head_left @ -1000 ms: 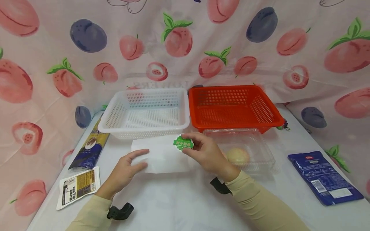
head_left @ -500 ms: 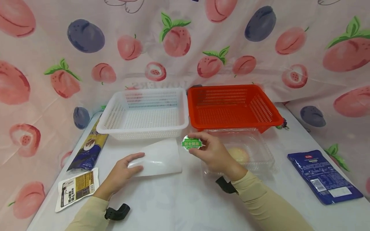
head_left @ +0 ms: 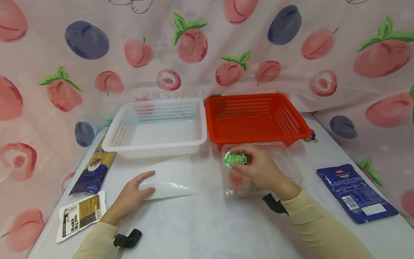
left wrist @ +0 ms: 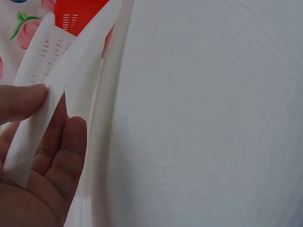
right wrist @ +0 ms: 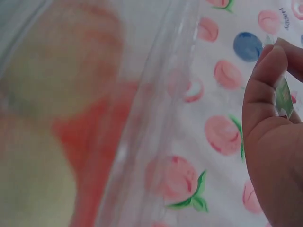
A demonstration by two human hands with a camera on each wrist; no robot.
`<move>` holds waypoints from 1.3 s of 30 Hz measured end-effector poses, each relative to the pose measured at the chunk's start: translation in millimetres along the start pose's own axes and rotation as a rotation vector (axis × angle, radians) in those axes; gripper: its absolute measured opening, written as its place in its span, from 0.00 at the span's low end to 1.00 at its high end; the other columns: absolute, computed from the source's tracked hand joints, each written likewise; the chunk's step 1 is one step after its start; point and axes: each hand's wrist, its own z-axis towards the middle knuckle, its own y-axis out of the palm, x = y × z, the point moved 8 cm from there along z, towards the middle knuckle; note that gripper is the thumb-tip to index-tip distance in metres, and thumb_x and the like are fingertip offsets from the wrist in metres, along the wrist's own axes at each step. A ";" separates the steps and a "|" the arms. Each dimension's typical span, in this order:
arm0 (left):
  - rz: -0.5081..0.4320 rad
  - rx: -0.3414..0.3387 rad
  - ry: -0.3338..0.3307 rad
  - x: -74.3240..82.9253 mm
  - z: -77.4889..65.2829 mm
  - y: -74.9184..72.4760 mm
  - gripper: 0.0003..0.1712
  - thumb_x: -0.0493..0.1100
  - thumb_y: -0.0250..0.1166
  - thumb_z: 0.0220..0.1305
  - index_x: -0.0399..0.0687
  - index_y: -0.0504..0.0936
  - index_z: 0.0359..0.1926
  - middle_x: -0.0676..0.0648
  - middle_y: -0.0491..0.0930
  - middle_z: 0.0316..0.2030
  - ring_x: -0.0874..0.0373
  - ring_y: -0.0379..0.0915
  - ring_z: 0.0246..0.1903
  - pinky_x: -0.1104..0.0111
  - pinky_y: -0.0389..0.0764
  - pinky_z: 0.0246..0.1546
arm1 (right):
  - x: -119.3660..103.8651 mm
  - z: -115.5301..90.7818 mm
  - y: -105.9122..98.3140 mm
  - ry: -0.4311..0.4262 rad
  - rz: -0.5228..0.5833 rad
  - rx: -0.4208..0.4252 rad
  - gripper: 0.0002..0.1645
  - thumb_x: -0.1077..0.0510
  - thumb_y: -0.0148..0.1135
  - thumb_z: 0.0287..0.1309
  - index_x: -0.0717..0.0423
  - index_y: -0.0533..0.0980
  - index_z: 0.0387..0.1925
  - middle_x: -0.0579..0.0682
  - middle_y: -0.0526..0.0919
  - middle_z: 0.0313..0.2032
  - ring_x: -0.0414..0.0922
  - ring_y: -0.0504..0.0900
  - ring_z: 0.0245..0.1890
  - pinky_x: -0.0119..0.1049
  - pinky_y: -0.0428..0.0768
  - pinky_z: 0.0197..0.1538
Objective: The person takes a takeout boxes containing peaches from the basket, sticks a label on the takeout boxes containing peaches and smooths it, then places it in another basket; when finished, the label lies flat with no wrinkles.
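In the head view my left hand (head_left: 129, 196) holds a white glossy sheet (head_left: 174, 178) by its left end, low over the table. The left wrist view shows the thumb on one face of this sheet (left wrist: 78, 61) and the fingers behind it. My right hand (head_left: 263, 172) pinches a round green-and-white sticker (head_left: 234, 159) by its right edge, above a lidded clear plastic box (head_left: 289, 162). Round fruit (head_left: 239, 180), pinkish in the head view, shows through the box. From the right wrist, the sticker (right wrist: 284, 98) appears edge-on, partly hidden by fingers.
Behind the hands stand a white plastic basket (head_left: 155, 147) and a red one (head_left: 255, 138), side by side. A blue-and-gold packet (head_left: 93, 167) and a white-and-brown packet (head_left: 82, 216) lie at left. A blue pouch (head_left: 357, 194) lies at right, near the table's edge.
My right hand has drawn the sticker off the white sheet and carried it right, over the clear box. The left hand keeps the sheet, which has sunk lower.
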 end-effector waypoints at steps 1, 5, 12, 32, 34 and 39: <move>0.004 -0.001 -0.011 -1.2 0.8 0.2 0.37 0.40 0.66 0.65 0.48 0.65 0.74 0.34 0.53 0.75 0.33 0.44 0.73 0.38 0.45 0.69 | 2.1 -1.1 -3.2 0.009 -0.013 -0.002 0.20 0.65 0.68 0.59 0.59 0.79 0.54 0.52 0.82 0.44 0.49 0.80 0.36 0.35 0.83 0.39; 0.019 -0.008 -0.026 -3.5 4.0 0.6 0.40 0.41 0.66 0.65 0.50 0.61 0.75 0.33 0.50 0.75 0.32 0.42 0.73 0.36 0.45 0.69 | 11.2 -5.2 -14.8 0.054 -0.088 -0.014 0.22 0.61 0.69 0.60 0.58 0.78 0.56 0.53 0.81 0.45 0.49 0.79 0.36 0.36 0.83 0.39; 0.008 -0.045 -0.009 -3.1 5.4 3.1 0.37 0.41 0.67 0.65 0.45 0.65 0.73 0.31 0.55 0.73 0.33 0.45 0.73 0.38 0.46 0.69 | 24.9 -8.2 -32.3 0.072 -0.180 -0.015 0.22 0.60 0.68 0.60 0.58 0.79 0.56 0.55 0.80 0.51 0.49 0.76 0.36 0.35 0.81 0.37; 0.028 -0.090 -0.032 -1.5 9.1 7.4 0.38 0.43 0.67 0.65 0.45 0.64 0.74 0.30 0.53 0.74 0.31 0.42 0.73 0.35 0.45 0.68 | 58.1 -2.8 -58.2 0.257 -0.318 -0.028 0.22 0.57 0.71 0.59 0.60 0.81 0.54 0.53 0.78 0.39 0.51 0.72 0.37 0.36 0.76 0.31; 0.030 -0.092 -0.033 -1.1 9.4 7.8 0.38 0.43 0.67 0.65 0.45 0.64 0.74 0.30 0.53 0.74 0.32 0.42 0.73 0.35 0.45 0.68 | 57.4 -1.3 -57.9 0.235 -0.331 -0.026 0.21 0.59 0.70 0.59 0.60 0.81 0.54 0.53 0.77 0.36 0.50 0.72 0.35 0.35 0.75 0.28; 0.033 -0.093 -0.039 -1.1 9.8 8.7 0.38 0.43 0.67 0.65 0.46 0.65 0.74 0.31 0.54 0.74 0.33 0.43 0.73 0.36 0.45 0.68 | 59.0 0.3 -57.3 0.208 -0.346 -0.019 0.21 0.61 0.69 0.60 0.61 0.81 0.54 0.53 0.77 0.34 0.50 0.72 0.33 0.33 0.73 0.25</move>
